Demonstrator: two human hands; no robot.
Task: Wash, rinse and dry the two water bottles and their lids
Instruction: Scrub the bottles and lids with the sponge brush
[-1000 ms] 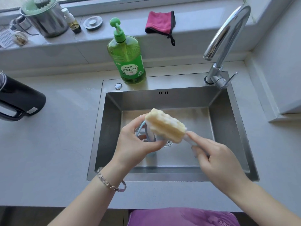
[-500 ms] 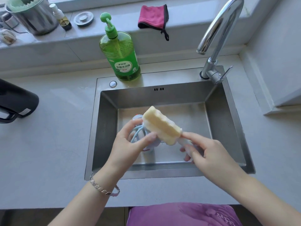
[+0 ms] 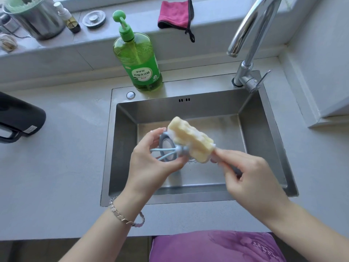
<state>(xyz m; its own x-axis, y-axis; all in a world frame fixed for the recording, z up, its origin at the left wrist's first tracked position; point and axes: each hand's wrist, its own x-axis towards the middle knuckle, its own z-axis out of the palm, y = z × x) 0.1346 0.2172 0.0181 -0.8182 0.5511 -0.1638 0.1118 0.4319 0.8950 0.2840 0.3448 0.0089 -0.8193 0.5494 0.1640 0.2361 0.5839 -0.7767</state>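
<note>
Blue-grey lid [image 3: 166,146] sits gripped in the left hand [image 3: 151,167] over the sink [image 3: 264,142], the right hand [image 3: 251,177] pinching the handle of the sponge brush [image 3: 190,139] laid against it — soaping only, I judge. Rinsing, drying and the black bottle [image 3: 18,118] lying on the counter [image 3: 66,159] are left to do.

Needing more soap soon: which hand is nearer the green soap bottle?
Left. The left hand, holding the blue lid, is over the sink directly in front of the soap bottle; the right hand, holding the sponge brush, sits farther right.
</note>
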